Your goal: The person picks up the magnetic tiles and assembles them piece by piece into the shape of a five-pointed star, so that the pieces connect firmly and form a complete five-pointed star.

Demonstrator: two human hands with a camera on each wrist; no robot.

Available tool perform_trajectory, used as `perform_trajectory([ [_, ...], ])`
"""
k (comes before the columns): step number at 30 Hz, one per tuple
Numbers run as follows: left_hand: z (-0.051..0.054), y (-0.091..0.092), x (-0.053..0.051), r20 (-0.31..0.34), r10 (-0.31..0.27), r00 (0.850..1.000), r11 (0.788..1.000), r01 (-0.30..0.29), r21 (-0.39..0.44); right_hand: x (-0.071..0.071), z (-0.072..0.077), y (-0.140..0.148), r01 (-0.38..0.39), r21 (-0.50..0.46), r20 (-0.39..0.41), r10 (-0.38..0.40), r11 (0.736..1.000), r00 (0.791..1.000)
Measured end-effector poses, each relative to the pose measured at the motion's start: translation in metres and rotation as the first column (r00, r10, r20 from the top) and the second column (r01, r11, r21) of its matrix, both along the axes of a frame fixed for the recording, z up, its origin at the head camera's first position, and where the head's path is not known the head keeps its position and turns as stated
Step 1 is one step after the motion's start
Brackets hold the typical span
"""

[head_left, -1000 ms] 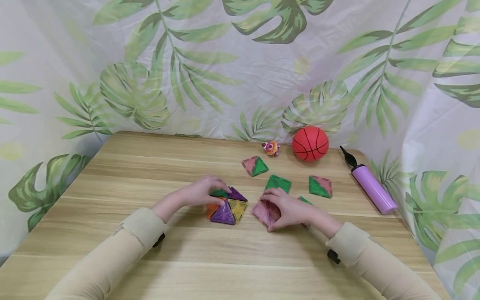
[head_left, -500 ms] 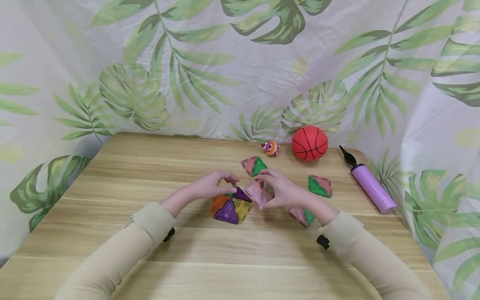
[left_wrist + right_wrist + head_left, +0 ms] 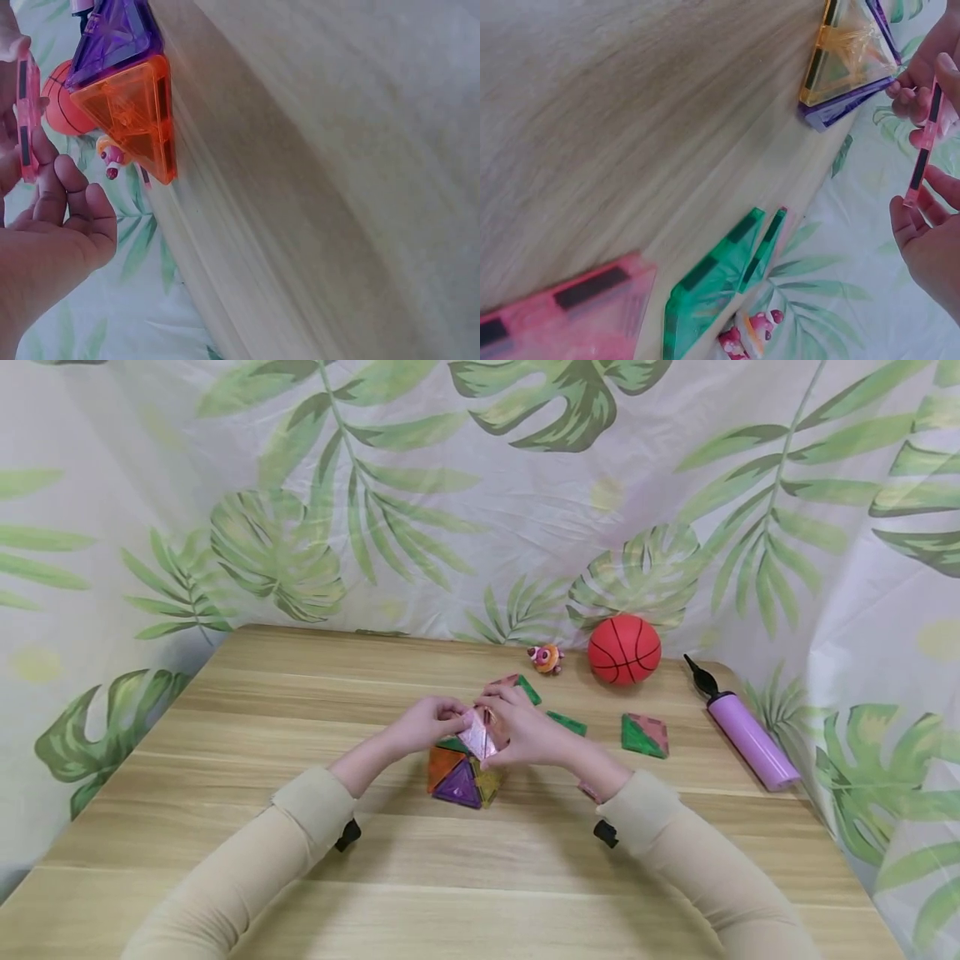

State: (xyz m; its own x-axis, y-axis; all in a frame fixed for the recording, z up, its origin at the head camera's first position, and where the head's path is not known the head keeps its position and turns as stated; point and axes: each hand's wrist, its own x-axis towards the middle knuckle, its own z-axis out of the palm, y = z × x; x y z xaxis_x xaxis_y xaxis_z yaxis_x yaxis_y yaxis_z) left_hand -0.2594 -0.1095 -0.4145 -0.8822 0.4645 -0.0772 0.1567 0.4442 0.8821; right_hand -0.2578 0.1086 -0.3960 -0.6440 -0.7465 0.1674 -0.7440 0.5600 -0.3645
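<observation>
Both hands hold a pink magnetic tile piece (image 3: 476,737), seemingly two triangles joined, raised above the table. My left hand (image 3: 422,727) pinches its left corner. From the other side my right hand (image 3: 531,732) grips it between thumb and fingers. Seen from the left wrist, the pink piece (image 3: 28,112) appears edge-on, dark magnets showing in its rim. Beneath the hands lies a cluster of triangular tiles: orange (image 3: 444,767), purple (image 3: 458,787), yellow (image 3: 488,780) and a partly covered green tile (image 3: 452,744). The cluster's far side is hidden by the hands.
Right of the hands lie a green tile (image 3: 567,722) and a green-and-pink square (image 3: 645,735). Another pink-and-green tile (image 3: 529,691) shows behind the right hand. Farther back are a small figurine (image 3: 545,658), a red ball (image 3: 624,649) and a purple hand pump (image 3: 752,740).
My right hand has carried the pink tile piece left and up from the table, over the cluster. My left hand has left the cluster's tiles and now pinches the pink piece too.
</observation>
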Motion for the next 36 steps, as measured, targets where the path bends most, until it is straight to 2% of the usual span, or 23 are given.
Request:
perform_trajectory([
  [5,0.0,-0.008,0.0,-0.009,0.04,0.999,0.999,-0.04,0.03,-0.007,-0.004,-0.006,0.007,-0.071,0.086,-0.001,0.997,0.996],
  [9,-0.001,-0.016,-0.003,-0.02,0.057,0.998,0.998,-0.056,0.039,-0.017,-0.009,-0.007,0.048,-0.159,0.177,-0.019,0.986,0.984],
  [12,-0.003,-0.02,-0.005,-0.028,0.076,0.997,0.997,-0.075,0.037,-0.024,-0.011,-0.006,0.107,-0.225,0.26,-0.046,0.969,0.964],
  [14,-0.004,-0.023,-0.006,-0.031,0.093,0.995,0.995,-0.092,0.03,-0.027,-0.013,-0.006,0.151,-0.265,0.326,-0.059,0.952,0.944],
  [18,-0.007,-0.027,-0.009,-0.023,0.12,0.993,0.992,-0.119,0.03,-0.033,-0.013,-0.009,0.251,-0.319,0.485,-0.07,0.914,0.872],
  [22,-0.01,-0.031,-0.01,-0.029,0.12,0.992,0.992,-0.119,0.031,-0.039,-0.017,-0.016,0.34,-0.318,0.579,-0.102,0.885,0.809],
  [25,-0.012,-0.033,-0.011,-0.031,0.113,0.993,0.993,-0.113,0.022,-0.043,-0.023,-0.021,0.383,-0.288,0.614,-0.138,0.878,0.777],
  [28,-0.016,-0.034,-0.013,-0.016,0.11,0.994,0.994,-0.11,0.009,-0.045,-0.025,-0.025,0.411,-0.251,0.664,-0.153,0.877,0.732],
  [32,-0.023,-0.036,-0.016,-0.004,0.094,0.996,0.995,-0.094,-0.011,-0.049,-0.029,-0.026,0.431,-0.226,0.741,-0.133,0.873,0.658],
  [35,-0.025,-0.036,-0.017,-0.014,0.081,0.997,0.996,-0.082,-0.034,-0.052,-0.032,-0.026,0.444,-0.225,0.786,-0.108,0.867,0.608],
  [36,-0.025,-0.036,-0.017,-0.018,0.08,0.997,0.996,-0.08,-0.043,-0.052,-0.033,-0.026,0.447,-0.223,0.795,-0.104,0.866,0.598],
])
